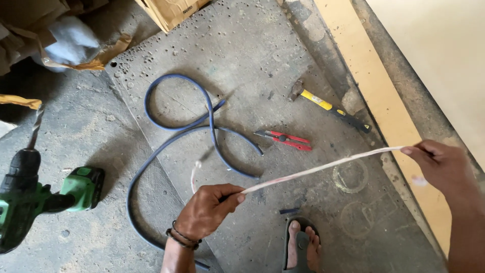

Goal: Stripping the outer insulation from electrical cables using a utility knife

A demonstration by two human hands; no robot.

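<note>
Sandalled foot (301, 247) on dusty concrete floor (91, 136)

Both hands, left hand (209, 210) and right hand (438, 164), pinch a taut white wire (323, 167) above the blue cable (177, 126).

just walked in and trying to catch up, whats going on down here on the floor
A person is stretching a thin whitish cord taut between both hands: the left hand pinches one end, the right hand the other. On the grey board below lie a looped dark blue cable, a red utility knife and a yellow-handled hammer. A green cordless drill lies to the left, and a sandalled foot shows at the bottom.
</note>
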